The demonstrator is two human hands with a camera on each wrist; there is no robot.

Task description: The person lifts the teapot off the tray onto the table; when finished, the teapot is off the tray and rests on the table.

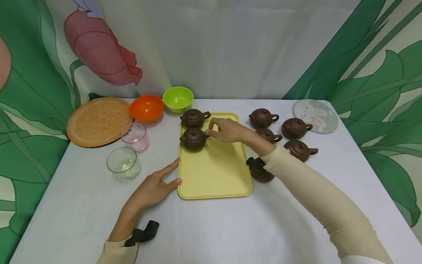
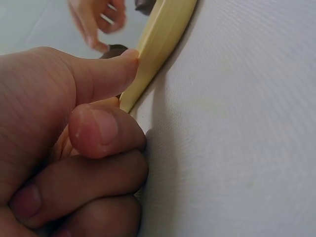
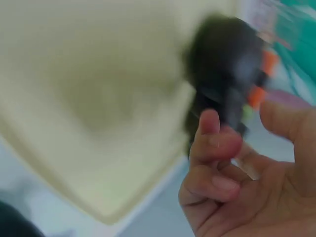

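Two dark brown teapots sit at the left side of a yellow tray (image 1: 215, 176), a rear teapot (image 1: 192, 118) and a front teapot (image 1: 193, 140). My right hand (image 1: 227, 131) hovers over the tray, fingertips right at the front teapot's handle. In the right wrist view, a gap shows between thumb (image 3: 286, 118) and index finger, with a blurred teapot (image 3: 224, 64) beyond. My left hand (image 1: 151, 190) touches the tray's left edge with thumb and straight index finger. Its thumb (image 2: 108, 74) presses the rim in the left wrist view, while the other fingers curl against the tablecloth.
Right of the tray stand several more teapots (image 1: 262, 118), one partly behind my right wrist. A round rabbit-print mat (image 1: 314, 115) lies at the back right. At left are a green bowl (image 1: 178, 99), an orange bowl (image 1: 146, 107), two glasses (image 1: 123, 161) and a round brown board (image 1: 99, 123).
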